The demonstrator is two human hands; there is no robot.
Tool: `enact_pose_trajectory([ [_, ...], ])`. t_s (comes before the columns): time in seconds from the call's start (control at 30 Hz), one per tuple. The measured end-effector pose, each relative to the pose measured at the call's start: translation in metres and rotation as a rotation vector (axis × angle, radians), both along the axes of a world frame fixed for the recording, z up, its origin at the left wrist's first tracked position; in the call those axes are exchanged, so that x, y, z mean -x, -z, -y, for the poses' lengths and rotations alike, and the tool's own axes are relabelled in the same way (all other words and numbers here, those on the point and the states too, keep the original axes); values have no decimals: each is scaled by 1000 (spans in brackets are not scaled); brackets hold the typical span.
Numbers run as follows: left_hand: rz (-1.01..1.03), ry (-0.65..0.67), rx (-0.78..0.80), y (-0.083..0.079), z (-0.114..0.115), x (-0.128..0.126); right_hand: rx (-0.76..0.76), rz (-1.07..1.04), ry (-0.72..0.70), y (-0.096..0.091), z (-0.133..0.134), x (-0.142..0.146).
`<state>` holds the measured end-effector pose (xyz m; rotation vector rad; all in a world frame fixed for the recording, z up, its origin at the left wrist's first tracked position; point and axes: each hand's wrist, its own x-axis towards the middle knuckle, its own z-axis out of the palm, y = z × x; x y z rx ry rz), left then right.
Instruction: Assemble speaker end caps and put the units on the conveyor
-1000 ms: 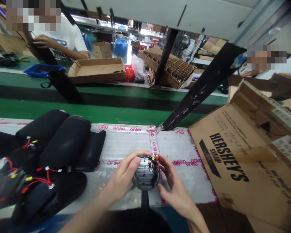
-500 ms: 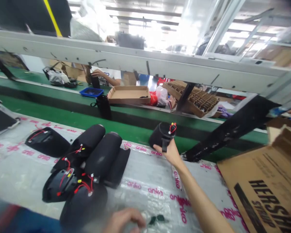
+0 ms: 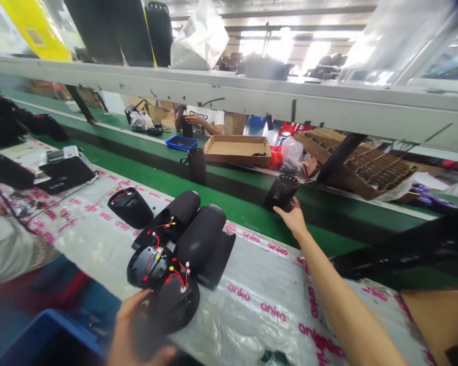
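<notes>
**Right hand (image 3: 293,219) at upright black cylindrical casing (image 3: 281,192), on green conveyor belt (image 3: 236,213)**
Right fingers (image 3: 288,206) spread, tips touching the casing's base, not clamped. Left hand (image 3: 137,330), blurred, fingers apart, just beside a black domed casing (image 3: 173,305) trailing red wires (image 3: 176,278). Further black cylinders (image 3: 200,236) lie beside it on a plastic sheet (image 3: 259,305) printed "anko" in pink. Blue crate (image 3: 61,325) at lower left. Across the belt: a second upright cylinder (image 3: 197,165), a cardboard tray (image 3: 236,147), a co-worker's hand (image 3: 194,119).
</notes>
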<state>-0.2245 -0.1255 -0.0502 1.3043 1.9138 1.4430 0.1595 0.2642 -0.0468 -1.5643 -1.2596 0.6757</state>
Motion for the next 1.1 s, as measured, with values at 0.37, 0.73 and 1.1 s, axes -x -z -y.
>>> enact_pose_trajectory([
  [0.37, -235, 153, -175, 21, -10, -47, 126, 108, -766, -19, 277, 18],
  [0.73, 318, 1142, 124, -51, -102, -156, 174, -205, -478, 15, 333, -4],
  [1.1, 161, 1263, 412, -97, -162, -209, 120, -280, -472, -4, 335, -41],
])
